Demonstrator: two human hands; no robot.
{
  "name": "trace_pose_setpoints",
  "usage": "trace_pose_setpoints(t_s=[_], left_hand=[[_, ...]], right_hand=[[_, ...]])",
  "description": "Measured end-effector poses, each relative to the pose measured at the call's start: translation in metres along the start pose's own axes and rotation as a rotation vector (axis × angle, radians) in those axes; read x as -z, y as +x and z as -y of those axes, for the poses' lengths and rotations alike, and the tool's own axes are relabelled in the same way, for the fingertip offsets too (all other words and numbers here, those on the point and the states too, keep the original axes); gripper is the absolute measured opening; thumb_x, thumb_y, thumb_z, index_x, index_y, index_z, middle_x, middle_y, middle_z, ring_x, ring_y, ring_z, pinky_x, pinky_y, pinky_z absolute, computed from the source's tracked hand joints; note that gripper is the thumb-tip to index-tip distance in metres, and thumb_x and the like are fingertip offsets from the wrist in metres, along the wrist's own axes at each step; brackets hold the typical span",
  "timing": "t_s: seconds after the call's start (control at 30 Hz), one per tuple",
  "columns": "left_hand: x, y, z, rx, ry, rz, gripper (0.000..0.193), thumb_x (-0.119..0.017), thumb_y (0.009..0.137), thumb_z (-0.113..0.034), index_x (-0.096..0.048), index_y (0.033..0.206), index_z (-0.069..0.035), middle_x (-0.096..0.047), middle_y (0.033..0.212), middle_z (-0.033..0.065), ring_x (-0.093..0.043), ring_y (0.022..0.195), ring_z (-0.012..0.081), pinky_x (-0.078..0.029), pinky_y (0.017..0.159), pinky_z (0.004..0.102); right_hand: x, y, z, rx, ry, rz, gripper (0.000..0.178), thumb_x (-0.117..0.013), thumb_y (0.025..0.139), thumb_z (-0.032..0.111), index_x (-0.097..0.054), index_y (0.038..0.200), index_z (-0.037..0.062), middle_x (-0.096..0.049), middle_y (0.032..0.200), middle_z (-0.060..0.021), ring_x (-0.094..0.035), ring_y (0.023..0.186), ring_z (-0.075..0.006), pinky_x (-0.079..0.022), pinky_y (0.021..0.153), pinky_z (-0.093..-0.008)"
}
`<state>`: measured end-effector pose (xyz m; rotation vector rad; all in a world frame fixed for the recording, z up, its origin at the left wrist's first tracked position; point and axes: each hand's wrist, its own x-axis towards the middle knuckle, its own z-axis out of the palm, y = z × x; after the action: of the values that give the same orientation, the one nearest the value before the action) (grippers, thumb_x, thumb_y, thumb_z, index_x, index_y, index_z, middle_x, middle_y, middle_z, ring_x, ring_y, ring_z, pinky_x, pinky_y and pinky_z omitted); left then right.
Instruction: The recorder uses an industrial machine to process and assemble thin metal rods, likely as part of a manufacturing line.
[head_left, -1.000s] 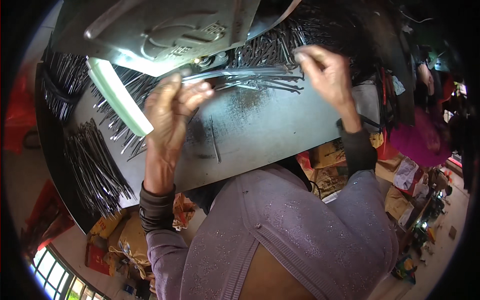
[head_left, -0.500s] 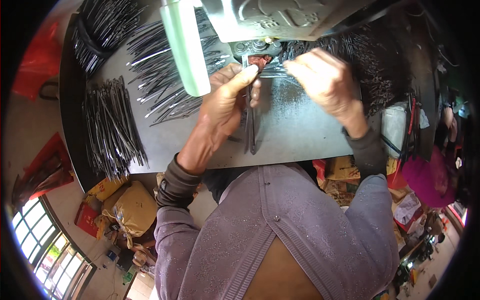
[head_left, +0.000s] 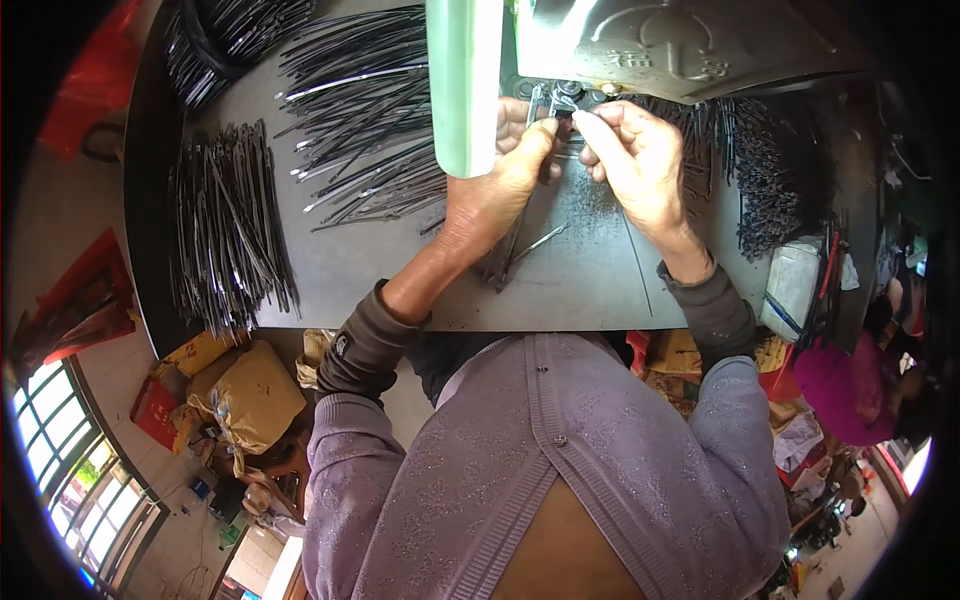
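My left hand [head_left: 500,185] is closed, thumb against fingers, around narrow dark metal strips [head_left: 512,235]. Their shiny upper ends poke out above the thumb, and their lower ends hang toward the table's front edge. Close beside it, my right hand [head_left: 640,165] pinches a thin dark rod [head_left: 634,250] whose long end slants down below the palm. A bright tip shows at the right fingertips, almost touching the strips. Both hands are just below a metal machine housing [head_left: 680,50]; small round fittings under it are partly hidden by the fingers.
A pale green lamp shade [head_left: 465,90] hangs close above my left hand. Bundles of dark strips [head_left: 225,225] lie on the grey table [head_left: 400,290] at left, with more strips [head_left: 370,120] behind. Dark thin pieces [head_left: 770,180] are heaped at right near a whitish box [head_left: 795,285].
My right hand has come in from the right to meet the left and now pinches the rod. The reddish piece at my left thumb is now mostly hidden. The whole view has shifted slightly.
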<state>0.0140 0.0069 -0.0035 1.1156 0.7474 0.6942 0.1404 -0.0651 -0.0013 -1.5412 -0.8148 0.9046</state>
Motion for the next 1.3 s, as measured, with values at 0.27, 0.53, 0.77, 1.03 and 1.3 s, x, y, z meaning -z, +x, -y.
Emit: trace_pose_setpoints(t_s=[0.27,0.53,0.77,1.03,1.3], left_hand=[[-0.003,0.005,-0.001,-0.030,0.014,0.046,0.024,-0.052,0.081,-0.002,-0.048,0.104,0.003,-0.055,0.070,0.0039,-0.051,0.054,0.0065,-0.044,0.046,0.0193],[-0.004,0.013,0.003,-0.101,0.013,0.077,0.022,-0.053,0.080,-0.002,-0.051,0.102,0.001,-0.061,0.073,0.0050,-0.057,0.059,0.0089,-0.044,0.044,0.0207],[-0.003,0.022,0.002,-0.101,0.089,0.093,0.016,-0.054,0.079,-0.003,-0.053,0.095,0.002,-0.059,0.067,0.0041,-0.053,0.052,0.0083,-0.043,0.043,0.0213],[0.000,0.024,0.001,-0.014,-0.031,0.138,0.032,-0.052,0.076,-0.001,-0.046,0.107,0.002,-0.051,0.060,0.0039,-0.048,0.046,0.0089,-0.040,0.039,0.0214],[-0.001,0.021,-0.001,-0.016,-0.070,0.144,0.030,-0.052,0.077,0.000,-0.045,0.106,0.002,-0.052,0.061,0.0050,-0.048,0.046,0.0096,-0.041,0.039,0.0217]], right_hand=[[0.002,0.003,-0.003,0.023,0.054,0.041,0.012,-0.057,0.084,0.011,-0.059,0.086,-0.0003,-0.056,0.069,-0.0006,-0.050,0.057,-0.0031,-0.040,0.049,-0.0154],[0.001,0.006,-0.005,-0.022,0.287,0.049,0.012,-0.057,0.084,0.011,-0.060,0.089,0.0003,-0.056,0.069,-0.0009,-0.051,0.058,-0.0043,-0.042,0.051,-0.0175],[0.005,0.011,-0.012,-0.045,0.400,0.094,0.014,-0.059,0.083,0.014,-0.061,0.092,0.0028,-0.059,0.075,0.0000,-0.052,0.058,-0.0043,-0.042,0.050,-0.0174],[0.011,0.018,-0.005,-0.160,0.298,0.175,0.018,-0.056,0.085,0.020,-0.060,0.083,0.0037,-0.057,0.069,0.0011,-0.050,0.052,-0.0036,-0.040,0.044,-0.0173],[0.009,0.015,-0.008,-0.035,0.225,0.162,0.016,-0.054,0.086,0.017,-0.061,0.084,0.0028,-0.054,0.060,0.0008,-0.050,0.052,-0.0035,-0.040,0.046,-0.0168]])
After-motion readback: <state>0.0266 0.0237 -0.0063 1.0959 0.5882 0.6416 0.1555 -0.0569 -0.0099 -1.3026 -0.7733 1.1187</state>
